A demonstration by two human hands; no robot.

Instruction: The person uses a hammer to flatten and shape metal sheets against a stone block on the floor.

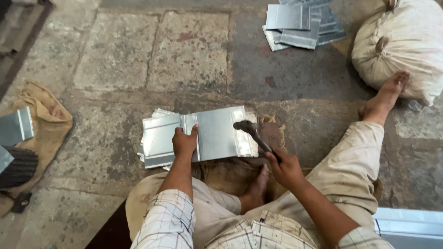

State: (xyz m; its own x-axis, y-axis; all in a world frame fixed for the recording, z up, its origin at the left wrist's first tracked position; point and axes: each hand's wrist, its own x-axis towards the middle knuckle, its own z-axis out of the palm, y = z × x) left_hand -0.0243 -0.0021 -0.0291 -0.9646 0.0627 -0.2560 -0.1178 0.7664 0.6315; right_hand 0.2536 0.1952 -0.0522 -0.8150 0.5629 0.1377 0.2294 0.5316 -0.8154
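Observation:
I sit on a stone floor with a shiny metal sheet [217, 133] lying in front of me, on top of a few more sheets [154, 138]. My left hand [183, 142] presses flat on the sheet near a raised fold line. My right hand [286, 168] grips the handle of a hammer [251, 130], whose head rests on or just above the sheet's right edge. My bare left foot [256, 186] lies tucked under the sheet's near edge.
A stack of metal sheets [300, 25] lies at the far right, beside a filled white sack [401, 41] touched by my right foot [385, 97]. Burlap cloth [46, 124] with a metal piece [16, 127] lies left. Another sheet [408, 226] sits at bottom right.

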